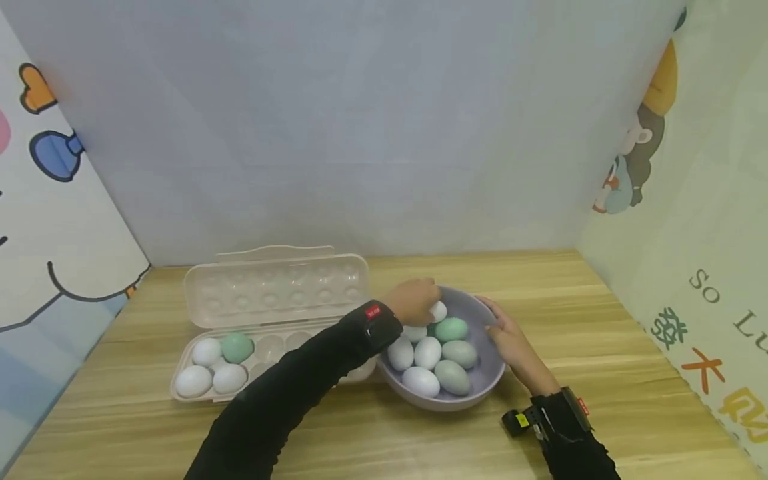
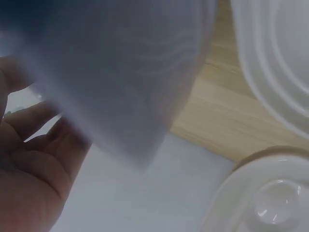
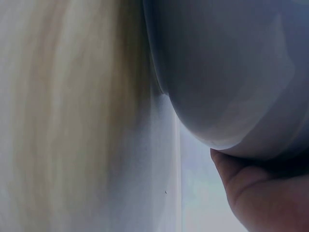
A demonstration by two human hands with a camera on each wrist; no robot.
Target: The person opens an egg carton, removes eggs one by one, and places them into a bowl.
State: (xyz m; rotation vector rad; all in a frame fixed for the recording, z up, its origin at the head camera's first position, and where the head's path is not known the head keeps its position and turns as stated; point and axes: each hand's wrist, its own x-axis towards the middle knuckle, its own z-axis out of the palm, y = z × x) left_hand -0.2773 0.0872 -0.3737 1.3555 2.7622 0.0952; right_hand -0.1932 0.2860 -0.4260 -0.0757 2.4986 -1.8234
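Observation:
A purple-grey bowl (image 1: pixel 489 373) holds several eggs, some white (image 1: pixel 428 352), some pale green-grey (image 1: pixel 453 377) and one brighter green (image 1: pixel 451 329). Over the bowl's far left side, my left hand (image 1: pixel 413 301) pinches a white egg (image 1: pixel 440 311), its fingers bent around it. The left wrist view shows the bowl's blurred outer wall (image 2: pixel 120 87) beside that hand. On the right, my right hand (image 1: pixel 510 340) grips the bowl's rim, thumb on the inner side. In the right wrist view, part of this hand (image 3: pixel 263 193) is against the bowl's outside.
Left of the bowl stands an open egg carton (image 1: pixel 180 373) with its lid (image 1: pixel 279 293) tilted back. White eggs (image 1: pixel 194 381) and a green egg (image 1: pixel 237 347) sit in its left end; my left sleeve hides some cups. A wooden table (image 1: pixel 336 440) lies beneath, walled on three sides.

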